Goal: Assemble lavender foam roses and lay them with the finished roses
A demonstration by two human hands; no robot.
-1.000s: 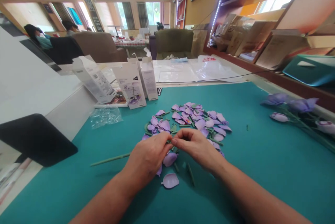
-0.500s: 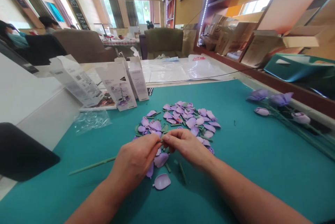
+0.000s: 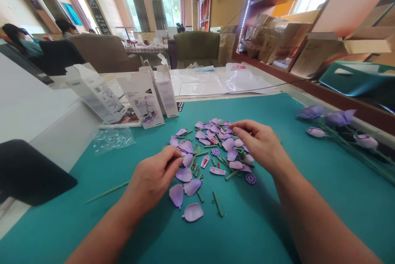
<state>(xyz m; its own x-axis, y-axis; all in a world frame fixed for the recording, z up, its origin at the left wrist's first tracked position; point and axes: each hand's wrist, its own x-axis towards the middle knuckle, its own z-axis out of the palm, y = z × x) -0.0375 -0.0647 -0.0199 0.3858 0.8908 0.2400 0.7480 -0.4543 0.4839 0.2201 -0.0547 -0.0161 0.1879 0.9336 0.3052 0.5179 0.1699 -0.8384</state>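
Note:
My left hand [image 3: 159, 173] is closed around a long thin green stem [image 3: 108, 191], which sticks out behind the hand to the lower left. My right hand [image 3: 261, 142] is over the far right part of a pile of purple plastic petals [image 3: 228, 144]; its thumb and forefinger are nearly together at the petals, and whatever lies between them is too small to make out. Short green stem pieces [image 3: 217, 204], small purple wheel-shaped parts [image 3: 251, 178] and a red-and-white piece [image 3: 205, 161] lie among the petals. A pale petal [image 3: 193, 212] rests nearest me.
White printed boxes [image 3: 143, 103] stand at the back left beside a crumpled clear bag [image 3: 113, 140]. Purple artificial flowers [image 3: 339, 118] on green stems lie at the right of the green mat [image 3: 327, 198]. A black object [image 3: 33, 173] juts in at left.
My hands have moved apart. The right one left the stem and went up and right to the petals; the left moved slightly left with the stem. The pile's middle is uncovered.

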